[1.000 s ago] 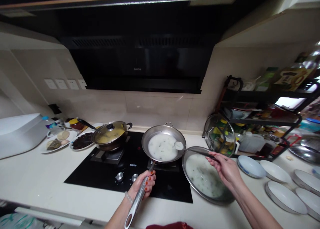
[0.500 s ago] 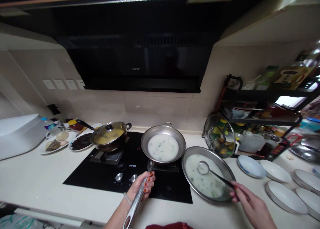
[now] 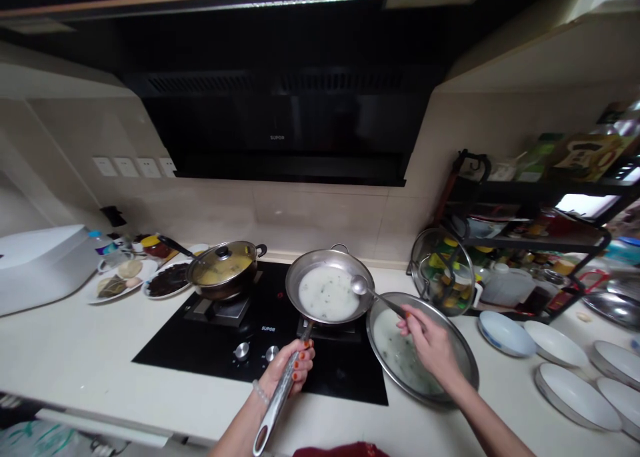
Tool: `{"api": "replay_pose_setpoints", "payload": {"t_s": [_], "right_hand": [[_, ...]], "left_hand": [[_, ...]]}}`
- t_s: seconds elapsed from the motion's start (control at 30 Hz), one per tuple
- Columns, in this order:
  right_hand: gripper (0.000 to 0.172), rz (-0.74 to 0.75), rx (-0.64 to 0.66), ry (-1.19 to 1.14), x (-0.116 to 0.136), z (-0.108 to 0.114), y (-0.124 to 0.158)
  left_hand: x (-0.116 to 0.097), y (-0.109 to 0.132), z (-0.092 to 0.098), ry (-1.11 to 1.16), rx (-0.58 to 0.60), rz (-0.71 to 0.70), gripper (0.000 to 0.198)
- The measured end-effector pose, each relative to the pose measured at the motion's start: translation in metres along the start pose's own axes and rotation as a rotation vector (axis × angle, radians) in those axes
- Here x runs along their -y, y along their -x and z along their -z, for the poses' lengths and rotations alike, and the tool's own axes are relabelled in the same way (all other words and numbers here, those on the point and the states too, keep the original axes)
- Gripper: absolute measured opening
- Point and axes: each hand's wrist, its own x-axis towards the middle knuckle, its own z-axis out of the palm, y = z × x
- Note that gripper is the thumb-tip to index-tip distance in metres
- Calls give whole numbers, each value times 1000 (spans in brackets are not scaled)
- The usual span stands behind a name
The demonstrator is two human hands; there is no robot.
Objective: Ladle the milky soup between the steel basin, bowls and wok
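My left hand (image 3: 289, 367) is closed round the metal handle of a frying pan (image 3: 327, 257) over the right side of the black stove. White liquid with green bits (image 3: 327, 294) lies in the pan. My right hand (image 3: 425, 337) grips the dark handle of a ladle (image 3: 359, 284), whose bowl is at the right inner edge of the pan. Beneath my right hand stands a wide steel basin (image 3: 470, 367) with more of the white liquid, partly hidden by the hand and forearm.
A lidded pot (image 3: 223, 270) stands on the left burner of the stove (image 3: 200, 340). Plates of food (image 3: 120, 280) lie at the left. White bowls (image 3: 577, 397), a glass lid (image 3: 443, 270) and a black rack (image 3: 540, 244) are at the right. A range hood (image 3: 290, 124) hangs above.
My right hand has moved up and left, carrying the ladle from the basin to the right side of the pan. My left hand still holds the pan handle. The view has shifted slightly.
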Motion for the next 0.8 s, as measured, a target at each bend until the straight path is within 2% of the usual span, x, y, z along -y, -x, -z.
{"api": "replay_pose_setpoints", "payload": {"t_s": [0.17,0.27,0.37,0.57,0.67,0.8], "right_hand": [[19,-15,31,-19,-16,-45,-35],[16,-80,19,-77,-26,-62,-45],[10,-174,-49,-170,-32,-72,-49],[10,-288,-102,-356,-33,-66,-52],[4,-312,-107,-409,-27,-59,-49],[4,-327,-107,-451,-18,-50,-44]], "left_hand": [[1,-4,3,17,-5,-12,13],[1,-5,4,20,4,-18,14],[1,-4,3,4,18,-1,14],[0,-2,0,28,22,9,12],[0,-2,0,28,16,28,11],[0,-2,1,51,4,10,10]]}}
